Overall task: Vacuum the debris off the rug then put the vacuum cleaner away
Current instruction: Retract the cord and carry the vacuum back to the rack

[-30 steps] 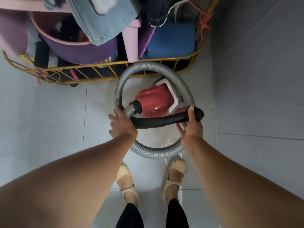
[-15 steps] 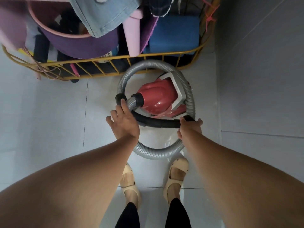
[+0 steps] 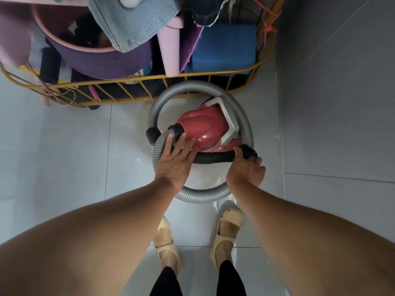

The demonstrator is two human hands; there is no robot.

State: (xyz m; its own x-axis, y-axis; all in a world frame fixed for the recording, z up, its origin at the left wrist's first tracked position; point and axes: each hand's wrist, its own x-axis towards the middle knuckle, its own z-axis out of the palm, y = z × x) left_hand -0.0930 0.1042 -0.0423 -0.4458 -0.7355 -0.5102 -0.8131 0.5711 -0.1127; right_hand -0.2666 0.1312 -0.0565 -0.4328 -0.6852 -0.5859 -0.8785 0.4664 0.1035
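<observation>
Two bare arms reached down from the bottom of the view toward a small red vacuum cleaner [image 3: 203, 129] that sat on a white tiled floor [image 3: 64, 157], close to a grey wall [image 3: 342, 103] on the right. A grey hose [image 3: 201, 88] ran from the front of the machine and curled in a full loop around its body, with the near side of the loop passing under both wrists. A black tube [image 3: 213, 157], the stiff end of the hose, lay across the loop just in front of the machine.

The left hand [image 3: 175, 161] lay flat, fingers straight and slightly spread, over the hose and the left part of the black tube, fingertips reaching the vacuum's red nose. The right hand [image 3: 245, 169] was curled around the right end of the tube, gripping it.

Just beyond the vacuum stood a yellow wire rack [image 3: 149, 80], touching or nearly touching the far side of the hose loop. It held a purple tub [image 3: 96, 58], a blue block [image 3: 224, 45] and draped denim cloth [image 3: 132, 24]. Below the arms, two feet in cream shoes [image 3: 166, 242] stood on the tiles.
</observation>
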